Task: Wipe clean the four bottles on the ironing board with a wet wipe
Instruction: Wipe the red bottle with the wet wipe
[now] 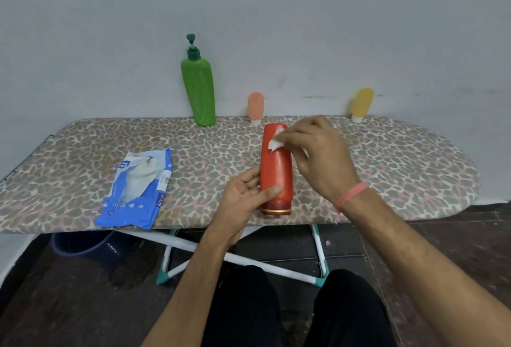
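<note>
Wiping in progress on the red bottle (276, 165), which stands cap-down near the front edge of the ironing board (387, 170). Left hand (243, 197) grips the lower body, thumb across the front, fingers curled behind. Right hand (318, 153) pinches a bunched wet wipe (275, 142) against the upper part of the bottle, near its flat top.

Other three bottles at the back of the board, against the wall: green pump bottle (199, 89) leaning, pink bottle (255, 107) upright on its cap, yellow bottle (361, 105) tilted on its cap. Whether any is already wiped — cannot tell. Blue wipe packet (138, 181) lies to the left, overhanging the front edge.

Risks, as judged:
- Bottle sits on a narrow cap over soft padding; downward strokes could tip it forward off the board if the left grip slackens.
- Wet plastic may turn slippery under the thumb.
- Wipe is bunched small — little clean surface, may smear rather than lift.
- Reaching back could knock the leaning bottles.
</note>
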